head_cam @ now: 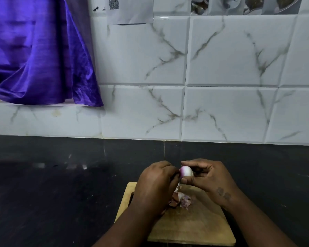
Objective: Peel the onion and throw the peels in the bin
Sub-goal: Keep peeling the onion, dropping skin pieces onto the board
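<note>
A small onion (185,171), pale with a purple blush, is held above the far end of a wooden cutting board (191,227). My right hand (206,176) grips it between thumb and fingers. My left hand (156,184) is pressed against the onion's left side with its fingertips pinching at the skin. A little heap of brown and purple onion peels (181,199) lies on the board just below both hands. No bin is in view.
The board rests on a dark stone counter (61,193) that runs to a white marble-pattern tiled wall (221,77). A purple cloth (36,50) hangs at the upper left. A sheet of paper (132,11) is stuck on the wall above.
</note>
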Available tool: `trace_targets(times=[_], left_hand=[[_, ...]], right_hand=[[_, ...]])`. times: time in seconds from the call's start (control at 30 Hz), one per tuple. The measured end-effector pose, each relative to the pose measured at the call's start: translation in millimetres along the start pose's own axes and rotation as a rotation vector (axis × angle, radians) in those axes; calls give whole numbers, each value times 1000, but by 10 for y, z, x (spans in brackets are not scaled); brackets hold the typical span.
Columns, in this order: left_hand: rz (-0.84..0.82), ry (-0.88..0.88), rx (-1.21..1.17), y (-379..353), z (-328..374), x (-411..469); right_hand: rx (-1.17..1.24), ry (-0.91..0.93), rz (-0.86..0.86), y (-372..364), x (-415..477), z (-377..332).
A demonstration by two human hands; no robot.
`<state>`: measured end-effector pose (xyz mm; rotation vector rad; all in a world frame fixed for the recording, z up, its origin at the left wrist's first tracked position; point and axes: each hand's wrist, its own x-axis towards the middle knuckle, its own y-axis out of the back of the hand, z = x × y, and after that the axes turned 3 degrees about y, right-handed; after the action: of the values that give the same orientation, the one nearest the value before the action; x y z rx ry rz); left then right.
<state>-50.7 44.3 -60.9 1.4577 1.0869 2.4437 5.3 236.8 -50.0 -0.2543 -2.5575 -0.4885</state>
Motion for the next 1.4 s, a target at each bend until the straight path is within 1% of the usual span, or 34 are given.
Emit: trace_targets(times=[0.2,0.33,0.43,0.53,0.6,0.67,0.73,0.8,0.87,1.03,1.13,1.2,1.3,1.4], left_hand=[[45,-11,0,-29,-17,-2],[44,62,-50,-44,-15,6],[76,202,-175,-26,18,-4],[64,460,-469,-34,8,-5],[55,544,-602,-44,-3,4],[46,546,-631,-38,23,8],[37,491,-619,-29,46,-2],[35,405,-554,-45,29,-19],[36,356,-469,-60,8,-23],[75,335,-313,-56,15,-17],[84,356,-306,-48,46,-12],[90,433,-391,-53,49,-9],[92,591,-628,-86,13,-9],[66,647,-859,-101,4,-11]], right_hand=[[4,36,3,-17,-3,-25],[-1,77,11,-22,-9,-32],[-9,115,9,-28,-13,-21],[31,133,13,-49,-5,2],[58,135,21,-53,4,11],[74,129,31,-39,15,25],[83,113,34,-26,23,44],[89,100,21,-32,24,52],[78,98,17,-49,21,52],[5,97,21,-77,13,47],[-50,142,29,-117,1,14],[-65,185,37,-156,2,0],[-84,216,57,-218,22,1],[-89,218,84,-238,28,4]])
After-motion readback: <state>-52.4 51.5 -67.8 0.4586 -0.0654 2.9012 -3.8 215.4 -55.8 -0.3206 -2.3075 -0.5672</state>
